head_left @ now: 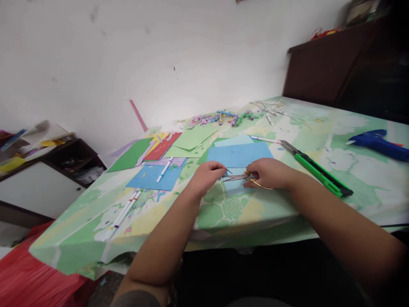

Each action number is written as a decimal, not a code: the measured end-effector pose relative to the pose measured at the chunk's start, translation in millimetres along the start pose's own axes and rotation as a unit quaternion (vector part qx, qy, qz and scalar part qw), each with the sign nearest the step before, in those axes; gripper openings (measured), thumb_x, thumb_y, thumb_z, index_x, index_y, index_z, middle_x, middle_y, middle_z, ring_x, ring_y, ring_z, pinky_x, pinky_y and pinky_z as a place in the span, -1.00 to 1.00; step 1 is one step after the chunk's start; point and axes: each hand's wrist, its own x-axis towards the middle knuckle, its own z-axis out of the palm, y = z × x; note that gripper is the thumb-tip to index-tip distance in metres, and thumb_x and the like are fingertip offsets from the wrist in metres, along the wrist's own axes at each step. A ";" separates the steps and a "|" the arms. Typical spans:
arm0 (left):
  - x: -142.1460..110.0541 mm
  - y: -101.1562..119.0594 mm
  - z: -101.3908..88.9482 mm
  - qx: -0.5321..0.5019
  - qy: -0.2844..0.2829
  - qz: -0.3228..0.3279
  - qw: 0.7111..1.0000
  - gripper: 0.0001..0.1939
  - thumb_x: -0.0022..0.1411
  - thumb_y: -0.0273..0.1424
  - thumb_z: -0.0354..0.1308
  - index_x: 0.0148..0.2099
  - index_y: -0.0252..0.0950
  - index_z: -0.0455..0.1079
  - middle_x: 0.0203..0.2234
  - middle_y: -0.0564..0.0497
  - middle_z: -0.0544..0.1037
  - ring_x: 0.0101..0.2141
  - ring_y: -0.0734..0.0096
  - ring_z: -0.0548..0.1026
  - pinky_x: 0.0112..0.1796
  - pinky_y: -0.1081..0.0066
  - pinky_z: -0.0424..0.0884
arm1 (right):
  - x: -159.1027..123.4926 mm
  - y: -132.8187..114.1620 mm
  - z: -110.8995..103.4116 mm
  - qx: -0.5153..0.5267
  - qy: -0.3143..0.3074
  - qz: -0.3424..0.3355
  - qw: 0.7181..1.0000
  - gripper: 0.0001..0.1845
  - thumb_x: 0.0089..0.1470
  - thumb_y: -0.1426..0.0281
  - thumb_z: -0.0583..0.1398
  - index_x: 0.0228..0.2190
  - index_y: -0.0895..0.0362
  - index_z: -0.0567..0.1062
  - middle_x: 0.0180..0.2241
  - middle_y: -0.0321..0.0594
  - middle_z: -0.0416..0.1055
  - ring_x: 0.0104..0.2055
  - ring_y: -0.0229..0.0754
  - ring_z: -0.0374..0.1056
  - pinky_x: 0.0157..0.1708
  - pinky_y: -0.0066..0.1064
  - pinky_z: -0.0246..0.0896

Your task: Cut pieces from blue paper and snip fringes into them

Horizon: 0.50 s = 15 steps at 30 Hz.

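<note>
My right hand (270,172) is closed around the handles of a pair of scissors (234,177), whose blades point left toward my other hand. My left hand (209,175) pinches a small blue piece of paper (221,176) right by the blade tips. Whether the blades touch that piece I cannot tell. Beneath the scissors lies a light blue sheet (236,187). Just beyond my hands, a blue sheet (241,154) rests over other light blue and green sheets.
A green utility knife (319,172) and a blue glue gun (380,143) lie to the right. Leftward are a blue sheet (153,177), green sheets (191,140), a red sheet (162,146) and white markers (123,215). Curled paper pieces (236,119) sit near the wall.
</note>
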 end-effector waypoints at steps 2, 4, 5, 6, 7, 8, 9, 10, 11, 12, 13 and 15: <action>-0.1 -0.3 -0.8 0.003 0.005 -0.002 1.000 -0.86 -0.10 -0.36 0.06 -0.46 -0.29 0.39 -0.53 0.08 0.44 -0.47 0.50 0.33 -0.35 0.44 0.23 | 0.2 0.9 -0.4 -0.011 -0.004 0.011 1.000 -0.67 -0.18 0.08 0.10 -0.54 0.09 0.42 -0.55 -0.26 0.36 -0.53 -0.25 0.17 -0.57 -0.46 -0.13; -0.4 0.1 -1.7 0.005 0.013 -0.003 1.000 -0.85 -0.10 -0.36 0.06 -0.45 -0.29 0.39 -0.54 0.08 0.44 -0.47 0.50 0.33 -0.37 0.45 0.23 | 0.6 2.2 -0.6 -0.019 -0.013 0.027 0.999 -0.65 -0.18 0.06 0.09 -0.54 0.08 0.42 -0.55 -0.26 0.36 -0.53 -0.24 0.17 -0.58 -0.45 -0.13; -0.6 0.6 -2.1 0.006 0.018 -0.004 1.000 -0.85 -0.10 -0.35 0.06 -0.45 -0.29 0.39 -0.54 0.08 0.44 -0.47 0.50 0.34 -0.37 0.45 0.23 | 0.7 2.8 -0.6 -0.018 -0.019 0.035 0.999 -0.64 -0.19 0.04 0.09 -0.53 0.08 0.42 -0.55 -0.25 0.36 -0.53 -0.23 0.17 -0.59 -0.45 -0.14; -0.8 1.3 -2.4 0.007 0.021 -0.002 1.000 -0.85 -0.11 -0.35 0.06 -0.45 -0.29 0.39 -0.54 0.08 0.44 -0.47 0.50 0.34 -0.37 0.45 0.24 | 0.8 3.4 -0.5 -0.014 -0.024 0.043 0.999 -0.63 -0.19 0.03 0.09 -0.53 0.07 0.43 -0.55 -0.26 0.36 -0.53 -0.23 0.17 -0.59 -0.45 -0.14; -1.0 2.0 -2.7 0.010 0.022 -0.001 1.000 -0.84 -0.11 -0.35 0.06 -0.45 -0.29 0.40 -0.53 0.08 0.44 -0.46 0.50 0.35 -0.36 0.46 0.24 | 0.7 3.8 -0.5 -0.009 -0.027 0.049 0.998 -0.62 -0.19 0.03 0.08 -0.52 0.07 0.43 -0.55 -0.26 0.36 -0.54 -0.24 0.17 -0.60 -0.45 -0.14; -1.2 2.7 -2.8 0.017 0.019 0.000 1.000 -0.84 -0.10 -0.35 0.05 -0.45 -0.29 0.40 -0.53 0.08 0.45 -0.45 0.49 0.35 -0.36 0.46 0.24 | 0.5 4.1 -0.4 -0.004 -0.030 0.053 0.998 -0.62 -0.19 0.02 0.08 -0.52 0.07 0.43 -0.54 -0.26 0.36 -0.54 -0.24 0.17 -0.60 -0.45 -0.14; -1.3 3.3 -2.8 0.025 0.013 0.001 1.000 -0.84 -0.10 -0.35 0.05 -0.45 -0.29 0.40 -0.52 0.07 0.45 -0.45 0.48 0.36 -0.35 0.45 0.24 | 0.1 4.3 -0.3 -0.001 -0.032 0.056 0.998 -0.61 -0.20 0.01 0.08 -0.52 0.07 0.43 -0.54 -0.26 0.36 -0.55 -0.24 0.17 -0.60 -0.45 -0.14; -1.5 3.7 -2.7 0.035 0.004 0.002 0.999 -0.83 -0.09 -0.34 0.04 -0.45 -0.29 0.40 -0.52 0.07 0.45 -0.44 0.48 0.36 -0.35 0.45 0.25 | -0.3 4.3 -0.2 0.000 -0.034 0.057 0.998 -0.61 -0.20 0.01 0.08 -0.52 0.07 0.43 -0.54 -0.25 0.36 -0.55 -0.25 0.17 -0.60 -0.45 -0.14; -1.5 3.9 -2.5 0.047 -0.006 0.002 0.999 -0.83 -0.09 -0.34 0.04 -0.45 -0.30 0.40 -0.52 0.07 0.46 -0.44 0.47 0.36 -0.35 0.45 0.25 | -0.8 4.3 -0.2 -0.001 -0.036 0.055 0.998 -0.60 -0.20 0.01 0.08 -0.52 0.07 0.43 -0.55 -0.25 0.36 -0.56 -0.25 0.17 -0.60 -0.45 -0.14; -1.6 3.9 -2.3 0.059 -0.014 0.001 0.998 -0.82 -0.09 -0.33 0.04 -0.45 -0.30 0.40 -0.53 0.07 0.46 -0.45 0.47 0.36 -0.36 0.45 0.25 | -1.4 4.2 -0.2 -0.002 -0.037 0.052 0.998 -0.60 -0.21 0.01 0.09 -0.52 0.07 0.43 -0.55 -0.25 0.36 -0.56 -0.25 0.16 -0.60 -0.45 -0.15; -1.5 3.7 -2.0 0.068 -0.022 0.000 0.997 -0.82 -0.09 -0.33 0.04 -0.45 -0.30 0.41 -0.53 0.07 0.46 -0.45 0.47 0.36 -0.37 0.45 0.25 | -2.0 4.1 -0.4 -0.003 -0.038 0.048 0.998 -0.60 -0.21 0.00 0.09 -0.53 0.08 0.43 -0.55 -0.25 0.36 -0.56 -0.25 0.16 -0.60 -0.45 -0.15; -1.4 3.1 -1.8 0.077 -0.030 0.001 0.997 -0.82 -0.09 -0.33 0.04 -0.45 -0.30 0.41 -0.53 0.07 0.46 -0.45 0.47 0.36 -0.37 0.45 0.25 | -3.2 3.8 -1.0 -0.002 -0.043 0.041 0.998 -0.60 -0.22 0.00 0.10 -0.54 0.08 0.43 -0.56 -0.25 0.35 -0.57 -0.26 0.16 -0.60 -0.45 -0.15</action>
